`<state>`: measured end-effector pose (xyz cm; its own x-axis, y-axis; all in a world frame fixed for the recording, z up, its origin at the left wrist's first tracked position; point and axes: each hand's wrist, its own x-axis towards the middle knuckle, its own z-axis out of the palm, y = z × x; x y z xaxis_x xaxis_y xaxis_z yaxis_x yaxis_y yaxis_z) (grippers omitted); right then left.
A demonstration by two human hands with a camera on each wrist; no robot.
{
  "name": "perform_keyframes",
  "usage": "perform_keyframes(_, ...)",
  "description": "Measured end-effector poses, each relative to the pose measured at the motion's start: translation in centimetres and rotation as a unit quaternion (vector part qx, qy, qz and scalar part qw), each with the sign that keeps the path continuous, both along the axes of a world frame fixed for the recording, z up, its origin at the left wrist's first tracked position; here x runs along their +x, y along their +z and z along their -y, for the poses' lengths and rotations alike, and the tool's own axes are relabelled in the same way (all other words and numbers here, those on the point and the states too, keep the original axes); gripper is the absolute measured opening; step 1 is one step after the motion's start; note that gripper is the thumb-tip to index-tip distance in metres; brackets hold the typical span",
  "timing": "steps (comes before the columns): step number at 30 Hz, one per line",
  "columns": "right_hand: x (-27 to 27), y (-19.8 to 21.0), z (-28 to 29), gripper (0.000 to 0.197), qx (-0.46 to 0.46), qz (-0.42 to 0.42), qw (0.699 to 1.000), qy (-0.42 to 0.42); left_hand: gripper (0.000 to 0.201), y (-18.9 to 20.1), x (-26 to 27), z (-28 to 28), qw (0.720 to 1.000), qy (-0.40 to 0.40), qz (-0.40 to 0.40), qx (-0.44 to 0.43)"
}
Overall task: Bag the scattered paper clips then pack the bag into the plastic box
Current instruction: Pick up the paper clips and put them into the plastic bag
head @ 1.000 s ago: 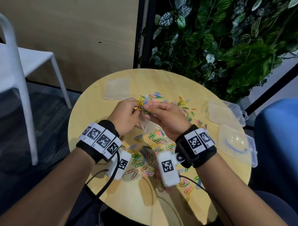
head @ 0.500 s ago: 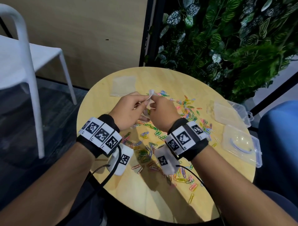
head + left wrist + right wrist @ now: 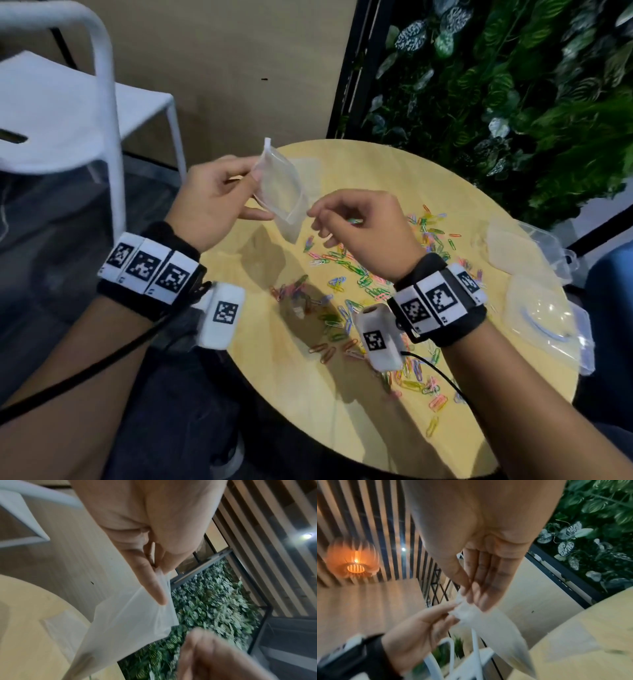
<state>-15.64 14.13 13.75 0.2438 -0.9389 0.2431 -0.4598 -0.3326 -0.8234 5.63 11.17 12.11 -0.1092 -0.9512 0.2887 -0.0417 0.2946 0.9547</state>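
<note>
My left hand (image 3: 257,193) pinches a small clear zip bag (image 3: 277,192) by its upper left part and holds it tilted in the air above the table's far left. The right hand (image 3: 312,219) is just to the bag's right; its thumb and fingertips (image 3: 484,588) pinch the bag's (image 3: 496,628) mouth edge. In the left wrist view the bag (image 3: 130,622) hangs from my left fingers (image 3: 150,582). I cannot tell whether it holds any clips. Coloured paper clips (image 3: 359,274) lie scattered across the round wooden table (image 3: 342,404).
Two clear plastic boxes (image 3: 513,246) (image 3: 544,318) lie open at the table's right edge. A second flat clear bag (image 3: 310,171) lies on the far side. A white chair (image 3: 68,102) stands at the left and a wall of plants (image 3: 513,85) behind the table.
Both hands were pressed together over the clips with the bag between them. They have risen and shifted left, the bag now hangs unfolded, and the right hand has drawn slightly apart.
</note>
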Motion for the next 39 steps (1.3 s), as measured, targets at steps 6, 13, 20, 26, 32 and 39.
perform_keyframes(6,3.9,-9.0,0.6,0.039,-0.078,-0.396,0.891,0.21,0.021,-1.3,3.4,0.0,0.998,0.036,0.05,0.01)
perform_keyframes(13,1.6,-12.9,-2.0,0.058,-0.007,-0.578,0.795,0.186,0.023,-2.0,3.5,-0.1,0.989,0.027,0.146,0.0)
perform_keyframes(20,-0.8,-11.1,-1.6,0.036,-0.033,-0.552,0.811,0.191,0.024,-2.3,2.0,-0.1,0.98,0.01,0.198,0.006)
perform_keyframes(26,-3.4,-10.3,-0.3,0.019,0.059,-0.427,0.902,0.033,0.026,-2.7,0.0,0.1,0.979,-0.026,0.199,0.041)
perform_keyframes(32,-6.2,-6.9,0.4,0.02,0.189,0.156,0.951,-0.186,0.031,-4.1,-1.9,0.5,0.975,-0.066,0.198,0.072)
perform_keyframes(39,-1.8,-3.6,-0.2,0.004,0.283,0.438,0.847,-0.096,0.025,-4.6,-3.7,0.0,0.977,-0.099,0.158,0.102)
